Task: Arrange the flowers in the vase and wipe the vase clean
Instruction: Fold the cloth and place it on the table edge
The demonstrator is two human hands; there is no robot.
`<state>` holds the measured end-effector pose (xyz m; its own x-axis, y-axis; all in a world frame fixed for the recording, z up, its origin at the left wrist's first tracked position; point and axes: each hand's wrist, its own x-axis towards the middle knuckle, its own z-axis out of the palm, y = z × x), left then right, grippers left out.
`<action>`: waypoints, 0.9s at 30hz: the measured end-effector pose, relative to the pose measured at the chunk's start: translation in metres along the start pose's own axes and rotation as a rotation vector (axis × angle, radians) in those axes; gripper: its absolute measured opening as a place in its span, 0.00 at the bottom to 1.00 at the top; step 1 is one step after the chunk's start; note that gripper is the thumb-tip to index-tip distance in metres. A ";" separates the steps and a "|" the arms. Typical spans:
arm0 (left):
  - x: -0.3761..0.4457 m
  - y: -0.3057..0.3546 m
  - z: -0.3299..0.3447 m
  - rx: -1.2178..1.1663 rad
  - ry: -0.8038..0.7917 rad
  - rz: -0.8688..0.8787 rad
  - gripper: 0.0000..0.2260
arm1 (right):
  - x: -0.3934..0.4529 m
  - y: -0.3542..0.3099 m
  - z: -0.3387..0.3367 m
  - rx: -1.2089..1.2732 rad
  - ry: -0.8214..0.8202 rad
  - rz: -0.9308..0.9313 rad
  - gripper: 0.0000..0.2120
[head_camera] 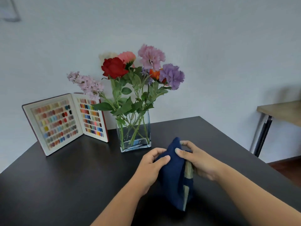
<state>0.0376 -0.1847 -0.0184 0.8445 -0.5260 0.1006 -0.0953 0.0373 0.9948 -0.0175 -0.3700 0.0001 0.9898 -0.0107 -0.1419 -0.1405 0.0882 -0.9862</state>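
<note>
The left hand (152, 163) and the right hand (193, 160) met at lower centre of the frame, each gripping the dark blue cloth (175, 178) between them: the left thumb pressed into its near face with the fingers curled behind, the right thumb and forefinger pinching its upper edge. Held so, the cloth stood bunched in a soft peak, its lower end apparently resting on the black table (65, 185), though dark cloth against dark surface made that contact hard to read. The two-handed hold looked like gathering or folding the cloth into a pad before wiping. It seemed a thick, napped fabric with a pale tan stripe down its right fold.

The vase (134, 132) stood just above the hands, at centre frame and near them but apart. It was a clear rectangular glass block with thick walls and a heavy base, tinted faintly blue, and the crossed green stems showed through it. The flowers (140, 69) already stood in it, spread wide: a red rose, pink and lilac carnation-like heads, an orange bloom, and a pale lilac spray leaning left. So the arranging seemed done and the wiping still ahead.

At middle left an open sample book (65, 121) stood propped on its edges, showing rows of small coloured chips.
</note>
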 end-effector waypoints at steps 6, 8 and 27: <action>-0.006 0.048 0.022 0.532 -0.229 0.192 0.06 | -0.035 -0.004 -0.042 -0.336 -0.044 0.002 0.40; -0.008 0.067 0.031 0.683 -0.305 0.253 0.06 | -0.045 -0.017 -0.049 -0.365 -0.079 -0.057 0.36; 0.034 0.066 0.076 0.241 -0.205 0.022 0.07 | -0.095 -0.069 -0.135 -0.447 0.139 -0.118 0.03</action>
<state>0.0200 -0.2646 0.0496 0.7193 -0.6886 0.0920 -0.2550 -0.1386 0.9569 -0.1049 -0.5099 0.0701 0.9915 -0.1302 -0.0070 -0.0537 -0.3585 -0.9320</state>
